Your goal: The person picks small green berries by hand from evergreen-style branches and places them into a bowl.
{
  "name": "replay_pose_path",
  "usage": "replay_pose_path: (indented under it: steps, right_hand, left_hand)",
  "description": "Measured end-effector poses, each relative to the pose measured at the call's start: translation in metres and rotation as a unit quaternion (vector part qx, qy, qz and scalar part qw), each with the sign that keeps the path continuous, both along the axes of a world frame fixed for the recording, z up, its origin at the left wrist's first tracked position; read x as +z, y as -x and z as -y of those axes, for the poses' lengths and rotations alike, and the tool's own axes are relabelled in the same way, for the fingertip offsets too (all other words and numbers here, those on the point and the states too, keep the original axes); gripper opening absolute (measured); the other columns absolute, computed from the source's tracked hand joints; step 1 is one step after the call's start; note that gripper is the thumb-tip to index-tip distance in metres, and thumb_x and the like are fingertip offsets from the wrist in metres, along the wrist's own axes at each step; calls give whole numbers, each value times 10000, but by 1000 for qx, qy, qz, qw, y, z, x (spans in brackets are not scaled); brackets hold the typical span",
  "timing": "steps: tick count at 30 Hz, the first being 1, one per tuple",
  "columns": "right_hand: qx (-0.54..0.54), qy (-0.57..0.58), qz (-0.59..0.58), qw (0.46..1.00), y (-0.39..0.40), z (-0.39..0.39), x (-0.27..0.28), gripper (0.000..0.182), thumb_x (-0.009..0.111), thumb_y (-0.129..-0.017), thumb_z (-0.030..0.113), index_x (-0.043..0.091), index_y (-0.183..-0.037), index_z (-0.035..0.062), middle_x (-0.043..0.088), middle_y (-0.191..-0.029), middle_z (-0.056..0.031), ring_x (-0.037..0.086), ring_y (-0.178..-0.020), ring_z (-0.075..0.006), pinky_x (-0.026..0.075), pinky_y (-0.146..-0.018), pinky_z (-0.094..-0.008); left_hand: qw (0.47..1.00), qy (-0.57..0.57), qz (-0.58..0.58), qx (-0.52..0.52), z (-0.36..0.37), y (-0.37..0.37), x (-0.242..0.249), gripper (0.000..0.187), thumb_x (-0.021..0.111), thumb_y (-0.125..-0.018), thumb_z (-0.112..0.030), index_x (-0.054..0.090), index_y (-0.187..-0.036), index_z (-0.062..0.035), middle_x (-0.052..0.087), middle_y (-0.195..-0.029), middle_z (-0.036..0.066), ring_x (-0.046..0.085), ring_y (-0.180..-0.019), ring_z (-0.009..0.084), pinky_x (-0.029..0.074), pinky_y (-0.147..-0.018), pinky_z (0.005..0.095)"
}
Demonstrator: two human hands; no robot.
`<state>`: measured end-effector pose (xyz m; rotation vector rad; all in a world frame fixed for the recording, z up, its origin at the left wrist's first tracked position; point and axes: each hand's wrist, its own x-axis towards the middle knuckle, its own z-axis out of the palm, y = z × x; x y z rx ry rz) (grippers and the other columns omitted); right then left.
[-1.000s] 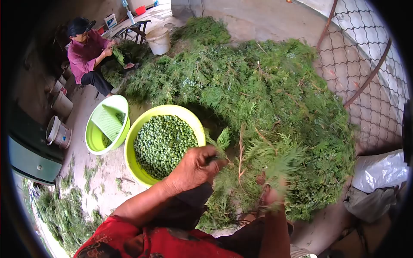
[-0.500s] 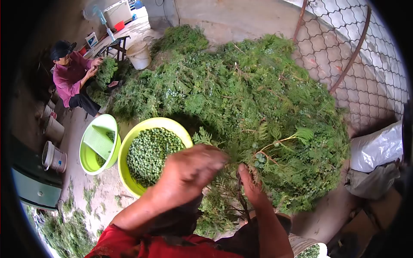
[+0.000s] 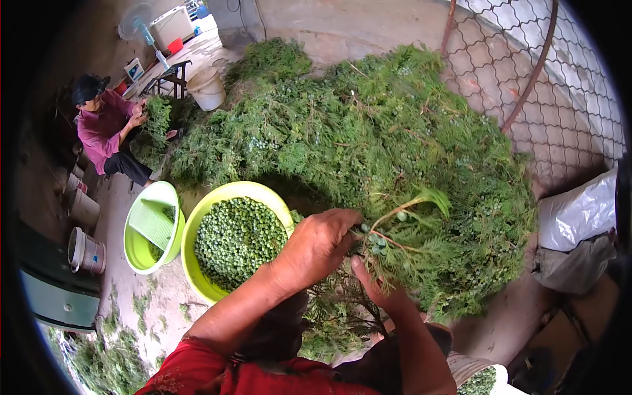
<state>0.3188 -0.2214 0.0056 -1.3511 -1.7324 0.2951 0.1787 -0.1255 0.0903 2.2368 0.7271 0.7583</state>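
A leafy evergreen branch (image 3: 395,245) with scale-like green sprays and small blue-green cones is in front of me, its darker stems running down toward my lap. My right hand (image 3: 383,289) grips it from below, thumb pointing up along the twigs. Over the branch's left side, my left hand (image 3: 317,245) has its fingers closed at the cones; what lies between the fingertips is hidden. Just left of that hand stands a yellow-green basin (image 3: 189,245) filled with picked green cones (image 3: 238,243).
A large heap of cut branches (image 3: 368,131) spreads ahead. At left is a green basin (image 3: 137,253) with a ridged board. A co-worker (image 3: 105,128) sits beyond, holding a branch. A bucket of cones (image 3: 477,382) stands low right, a wire mesh (image 3: 526,85) at upper right.
My left hand, blurred before, has moved right and slightly up to the cones on the branch. The right hand still holds the branch, shifted slightly left.
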Motion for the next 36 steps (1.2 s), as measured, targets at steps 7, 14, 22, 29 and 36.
replay_pose_path:
  steps: [7, 14, 22, 29, 36]
  right_hand:
    - [-2, -107, 148, 983, -8, 8, -18, 342, 667, -770, 132, 584, -1096, 71, 579, -1048, -94, 564, -935, -244, 456, -806, -357]
    - [61, 55, -110, 991, 2, 6, -8, 307, 657, -785, 125, 568, -1068, 49, 593, -976, -98, 586, -897, -251, 470, -780, -352]
    - [35, -57, 22, 997, 0, 3, -9, 277, 632, -803, 94, 569, -1062, 21, 596, -975, -111, 578, -884, -264, 464, -751, -366]
    - [62, 147, -174, 972, -4, 5, -1, 234, 609, -826, 98, 578, -1047, 30, 601, -991, -86, 575, -889, -236, 459, -746, -329]
    - [73, 100, -166, 978, -4, 6, -13, 259, 627, -818, 116, 584, -1061, 40, 613, -955, -82, 589, -862, -214, 477, -727, -327]
  left_hand:
    - [913, 314, 216, 148, -28, 24, -3, 108, 558, -825, -20, 569, -928, -50, 618, -852, 21, 599, -666, 95, 500, -517, 220]
    - [906, 412, 79, -51, -14, 9, 3, 209, 637, -838, -165, 635, -1007, -43, 613, -791, -31, 528, -661, 34, 435, -533, 183]
    - [919, 371, 96, -87, -15, 6, -19, 125, 616, -846, -103, 611, -905, 7, 610, -785, 31, 550, -740, 98, 455, -650, 273]
    - [921, 282, 169, 210, -42, 28, -21, 83, 552, -855, -98, 557, -921, -48, 614, -729, 57, 518, -533, 92, 414, -430, 217]
    - [910, 408, 79, 3, -6, 19, -7, 96, 572, -870, -112, 644, -879, -48, 570, -705, -51, 468, -560, 10, 390, -457, 167]
